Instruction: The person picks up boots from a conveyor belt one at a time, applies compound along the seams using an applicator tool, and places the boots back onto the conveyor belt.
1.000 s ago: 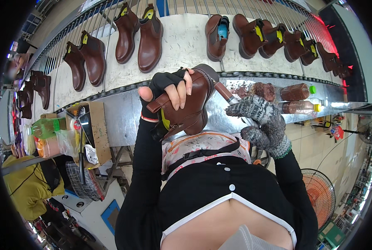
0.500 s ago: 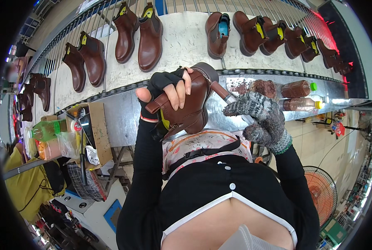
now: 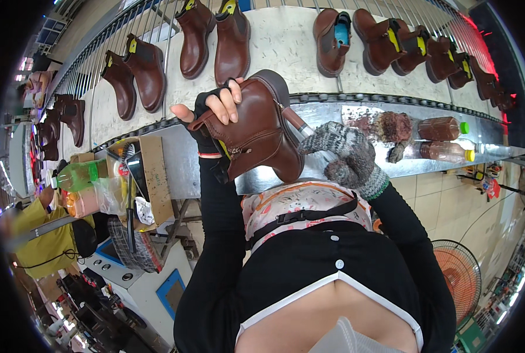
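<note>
My left hand, in a black fingerless glove, is closed around the upper of a brown leather ankle boot. The boot is held sole up, its zip side facing me and its toe low toward my waist. My right hand wears a thick grey knitted glove. Its fingers close on a pen-like applicator with a brown barrel and silver band. The applicator's thin tip meets the boot near the edge of the sole; whether it presses there I cannot tell. The glove hides the applicator's rear end.
Behind a chain edge, several brown boots stand on a pale conveyor. A brown-stained sponge-like lump and two bottles lie on the metal ledge at right. A cardboard box is at left, a fan at lower right.
The view has shifted, so the surroundings sit farther right. The held boot has turned to show more of its zip side. My right hand has moved left with it, uncovering more of the ledge.
</note>
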Motion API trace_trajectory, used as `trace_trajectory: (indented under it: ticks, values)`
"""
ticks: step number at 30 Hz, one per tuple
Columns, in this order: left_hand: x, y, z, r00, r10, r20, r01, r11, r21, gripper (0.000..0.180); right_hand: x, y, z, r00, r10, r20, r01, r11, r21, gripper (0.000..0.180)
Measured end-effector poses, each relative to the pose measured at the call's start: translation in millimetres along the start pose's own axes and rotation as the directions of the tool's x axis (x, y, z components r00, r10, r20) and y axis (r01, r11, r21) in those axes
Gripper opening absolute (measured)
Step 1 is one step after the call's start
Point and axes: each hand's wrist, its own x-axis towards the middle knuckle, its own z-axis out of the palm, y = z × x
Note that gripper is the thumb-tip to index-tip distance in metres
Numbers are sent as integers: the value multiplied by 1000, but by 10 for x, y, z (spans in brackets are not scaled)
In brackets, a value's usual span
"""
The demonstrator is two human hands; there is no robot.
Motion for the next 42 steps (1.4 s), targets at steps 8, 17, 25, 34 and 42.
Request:
trace_trajectory:
  ticks: [8,17,25,34,42]
  values:
    - [-208,85,-275,997,40,-65,-43,998,-42,85,32,152,324,996,74,42,-79,985,152,35]
    - [-309,85,-304,975,72,-212,-98,989,-114,84,-13,203,460,999,33,23,-36,992,123,36]
    - [-389,39,-347,939,77,-336,-126,984,-127,73,-71,288,525,993,103,52,-116,905,410,26]
    - [-496,84,-539,981,80,-179,-108,982,-157,86,-91,276,411,946,205,253,-303,840,451,25]
    - [-545,103,-705,992,90,-91,-103,984,-145,87,-279,360,325,955,165,246,-261,862,435,61]
